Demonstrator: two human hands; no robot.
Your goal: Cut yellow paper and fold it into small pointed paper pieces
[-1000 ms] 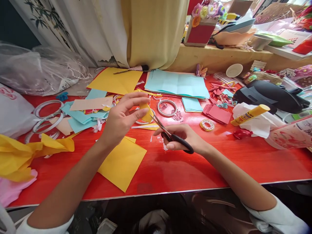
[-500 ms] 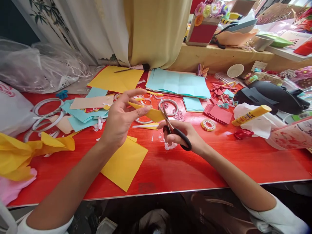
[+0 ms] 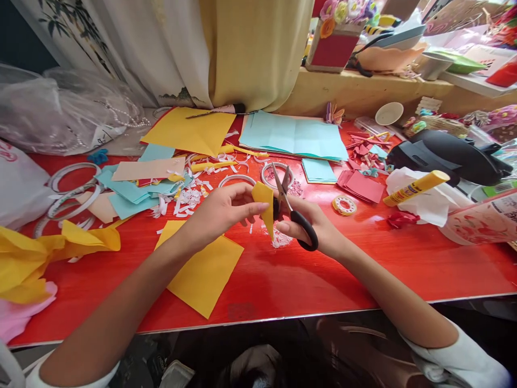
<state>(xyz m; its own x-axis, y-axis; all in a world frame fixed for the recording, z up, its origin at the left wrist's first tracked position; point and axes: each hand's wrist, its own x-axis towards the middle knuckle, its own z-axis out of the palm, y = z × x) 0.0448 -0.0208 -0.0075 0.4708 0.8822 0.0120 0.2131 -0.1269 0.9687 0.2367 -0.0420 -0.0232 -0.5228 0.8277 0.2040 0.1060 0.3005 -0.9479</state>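
Note:
Between the thumb and fingers of my left hand (image 3: 228, 213) is a small folded piece of yellow paper (image 3: 264, 202), its narrow end pointing down. My right hand (image 3: 309, 226) grips black-handled scissors (image 3: 304, 229), fingers in the loops. The blades stand apart and point up and away, just right of the paper. Whether the paper touches the scissors' handle I cannot tell. Below my left wrist, square yellow sheets (image 3: 208, 275) lie on the red table (image 3: 299, 285). White paper shreds (image 3: 283, 238) lie under the scissors.
Rolls of tape (image 3: 278, 175), light-blue sheets (image 3: 294, 137), red paper squares (image 3: 361, 186) and a yellow glue stick (image 3: 418, 187) lie across the table. A black device (image 3: 444, 159) and a pink patterned container (image 3: 480, 215) stand at the right. A utility knife (image 3: 218, 110) rests on a yellow sheet.
My left hand has moved right and down, turning the yellow paper from lying sideways to upright. The scissors' blades have spread wider and no longer overlap the paper's edge.

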